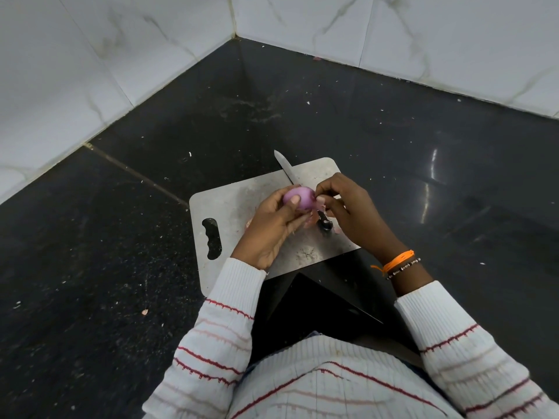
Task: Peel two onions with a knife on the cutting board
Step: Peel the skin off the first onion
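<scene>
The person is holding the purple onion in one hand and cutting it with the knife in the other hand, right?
Not quite. The head view shows the knife lying on the cutting board; the right hand picks at the onion, which the left hand holds.

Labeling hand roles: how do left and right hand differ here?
The left hand cradles the onion, thumb across its front; the right hand pinches at the onion's right end, apparently at skin. The right wrist has bands; the left shows none. Both hover above the cutting board; neither holds the knife.
</scene>
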### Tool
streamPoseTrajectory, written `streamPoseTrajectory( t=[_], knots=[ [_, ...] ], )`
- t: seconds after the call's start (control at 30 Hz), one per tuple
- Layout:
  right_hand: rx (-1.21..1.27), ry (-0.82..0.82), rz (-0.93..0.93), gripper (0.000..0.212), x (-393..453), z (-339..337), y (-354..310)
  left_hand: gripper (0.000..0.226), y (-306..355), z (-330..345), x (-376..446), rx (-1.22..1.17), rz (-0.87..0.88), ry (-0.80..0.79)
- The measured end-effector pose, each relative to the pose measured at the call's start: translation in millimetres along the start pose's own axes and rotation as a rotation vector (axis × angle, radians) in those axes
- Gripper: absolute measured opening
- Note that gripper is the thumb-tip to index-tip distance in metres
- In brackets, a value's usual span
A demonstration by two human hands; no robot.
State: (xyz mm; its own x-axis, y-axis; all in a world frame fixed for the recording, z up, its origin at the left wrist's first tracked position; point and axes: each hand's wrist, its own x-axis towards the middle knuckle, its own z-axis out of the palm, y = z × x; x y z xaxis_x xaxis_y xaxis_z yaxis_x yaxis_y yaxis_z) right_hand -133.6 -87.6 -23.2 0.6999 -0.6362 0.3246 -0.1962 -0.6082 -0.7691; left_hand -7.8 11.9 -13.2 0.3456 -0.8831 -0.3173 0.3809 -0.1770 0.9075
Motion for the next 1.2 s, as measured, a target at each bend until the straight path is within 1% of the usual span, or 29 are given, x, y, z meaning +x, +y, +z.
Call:
streamPoseTrajectory(
  t=[0.13, 0.23, 0.3, 0.4, 0.47, 0.53, 0.73, 0.9, 1.1, 1.2],
  knots=[
    [-0.029, -0.054, 0.003, 0.016, -2, 2, 1, 0.037, 3, 0, 1, -0.097, -0.026, 0.085],
    [-0.111, -0.076, 0.061, 0.011, -2, 3, 7, 0.042, 5, 0, 1, -0.136, -0.031, 0.104],
    [-0.162, -0.050, 0.105, 0.010, -3, 4, 9, 0.037, 4, -1, 2, -0.094, -0.006, 0.117],
    [-0.194, 0.036, 0.153, 0.015, -3, 6, 10, 0.032, 2, -2, 3, -0.037, 0.008, 0.102],
    [-0.135, 0.110, 0.179, 0.021, -2, 7, 8, 0.030, 2, -1, 4, -0.040, -0.007, 0.118],
    [-0.057, 0.184, 0.180, 0.022, -1, 7, 0, 0.030, 1, 0, 5, -0.052, -0.019, 0.122],
    [0.080, 0.328, 0.145, 0.008, 0, 15, -23, 0.037, -1, 3, 4, -0.006, -0.028, 0.132],
    [0.090, 0.337, 0.163, 0.006, -1, 14, -24, 0.033, -1, 4, 4, 0.068, -0.010, 0.145],
    [0.110, 0.317, 0.197, 0.006, 0, 12, -24, 0.036, -3, 2, 4, 0.206, 0.015, 0.141],
    [0.087, 0.305, 0.193, 0.008, -1, 12, -22, 0.039, -3, 1, 4, 0.237, 0.021, 0.133]
  ],
)
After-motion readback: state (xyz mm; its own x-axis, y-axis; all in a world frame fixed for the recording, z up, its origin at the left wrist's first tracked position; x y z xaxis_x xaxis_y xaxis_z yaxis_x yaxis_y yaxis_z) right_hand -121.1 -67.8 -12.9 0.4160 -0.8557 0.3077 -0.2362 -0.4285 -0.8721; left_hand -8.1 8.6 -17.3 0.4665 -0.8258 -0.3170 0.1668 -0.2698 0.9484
